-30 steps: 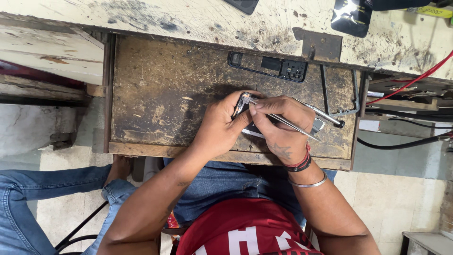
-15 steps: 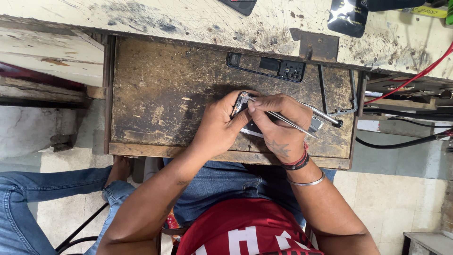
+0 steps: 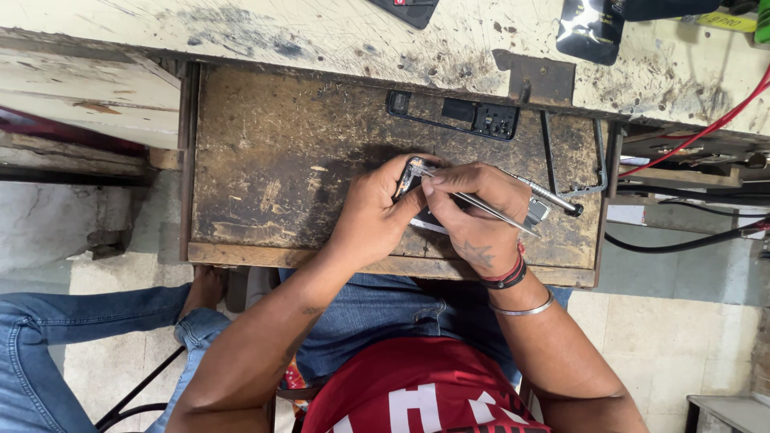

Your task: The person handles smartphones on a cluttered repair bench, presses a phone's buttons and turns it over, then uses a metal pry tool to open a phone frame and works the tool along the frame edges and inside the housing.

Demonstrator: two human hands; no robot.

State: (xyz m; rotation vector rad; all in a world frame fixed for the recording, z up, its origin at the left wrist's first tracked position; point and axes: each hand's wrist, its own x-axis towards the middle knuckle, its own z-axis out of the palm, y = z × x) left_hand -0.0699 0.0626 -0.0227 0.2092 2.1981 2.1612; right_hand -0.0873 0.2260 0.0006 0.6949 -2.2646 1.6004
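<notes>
1. Near the middle of the frame, the left hand [image 3: 375, 215] is curling closed around a small dark device [image 3: 407, 178], apparently a phone, pinning it between thumb and fingers just above the worn wooden drawer top [image 3: 281, 160].
2. The right hand [image 3: 475, 210] is closing in a pinch on thin metal tweezers [image 3: 481, 204], with the tips aiming left into the device's upper edge and the tail pointing toward the lower right.
3. A slim metal screwdriver [image 3: 545, 195] is lying under or beside the right hand, its dark end poking out to the right; whether the fingers are gripping it too cannot be told.
4. Doing this well seems to call for a steady left grip and small wrist movements, so the tweezer tips are landing only on the intended spot and not slipping across the device.
5. Both forearms are rising from the bottom of the frame and converging, wrists bent inward; the right wrist is wearing a red thread band and a metal bangle [image 3: 525, 309].
6. Farther out, a black phone frame [image 3: 453, 116] is resting in the upper centre of the drawer top, well apart from the hands.
7. Above it, a scratched pale workbench [image 3: 321, 32] is spanning the top of the frame, and a red cable [image 3: 706, 128] is trailing at the right edge.
</notes>
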